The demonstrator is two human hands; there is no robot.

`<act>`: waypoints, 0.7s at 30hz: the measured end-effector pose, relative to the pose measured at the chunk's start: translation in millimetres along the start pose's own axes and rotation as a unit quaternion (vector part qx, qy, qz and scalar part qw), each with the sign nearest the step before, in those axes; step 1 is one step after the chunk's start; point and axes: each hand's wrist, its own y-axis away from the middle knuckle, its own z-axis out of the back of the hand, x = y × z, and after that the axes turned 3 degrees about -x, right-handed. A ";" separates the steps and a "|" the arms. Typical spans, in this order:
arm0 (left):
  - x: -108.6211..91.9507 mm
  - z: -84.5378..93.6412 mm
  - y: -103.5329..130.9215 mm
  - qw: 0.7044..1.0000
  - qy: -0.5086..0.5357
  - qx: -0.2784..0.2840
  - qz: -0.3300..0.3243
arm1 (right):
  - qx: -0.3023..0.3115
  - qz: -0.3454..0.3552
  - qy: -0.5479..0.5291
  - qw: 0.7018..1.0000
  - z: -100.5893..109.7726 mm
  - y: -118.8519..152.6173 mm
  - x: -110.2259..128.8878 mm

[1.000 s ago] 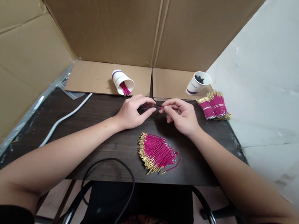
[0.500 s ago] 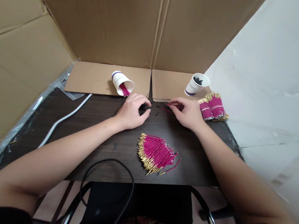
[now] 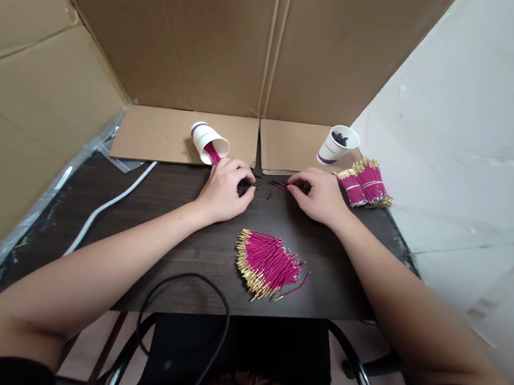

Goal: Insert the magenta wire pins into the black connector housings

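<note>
My left hand (image 3: pixel 227 189) rests on the dark tabletop with its fingers curled round small black sleeve-like pieces (image 3: pixel 243 187); one thin piece shows at the fingertips. Across a narrow gap, my right hand (image 3: pixel 318 195) pinches a short magenta wire (image 3: pixel 282 186), whose black end points toward the left hand. How many wires lie in that grip is hidden. Below, between the forearms, magenta wires with gold tips lie in a fanned pile (image 3: pixel 268 264). A tipped paper cup (image 3: pixel 202 136) with magenta wires in its mouth lies just beyond my left hand.
An upright paper cup (image 3: pixel 330 149) holding black pieces stands at the back right. Banded wire bundles (image 3: pixel 367 185) lie beside my right wrist. A loose black piece (image 3: pixel 269 197) is on the table. A white cable (image 3: pixel 107 204) runs down the left side; a black cable (image 3: pixel 188 274) loops over the front edge.
The wire at my right fingertips now shows a black end pointing left. My left hand has shifted slightly left. The cups, pile and bundles stay in place.
</note>
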 end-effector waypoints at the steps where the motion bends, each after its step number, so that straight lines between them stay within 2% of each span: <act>1: 0.6 -0.5 0.2 1.000 -0.003 -0.002 0.000 | 0.003 -0.003 0.004 1.000 0.0 -0.1 0.2; 17: 1.7 -1.3 1.2 1.000 -0.019 0.013 -0.004 | -0.002 -0.016 -0.030 0.999 -5.0 -1.7 -3.9; 21: -3.5 2.8 0.6 0.998 -0.007 0.063 -0.028 | 0.004 -0.012 -0.036 0.999 -4.4 -0.8 1.3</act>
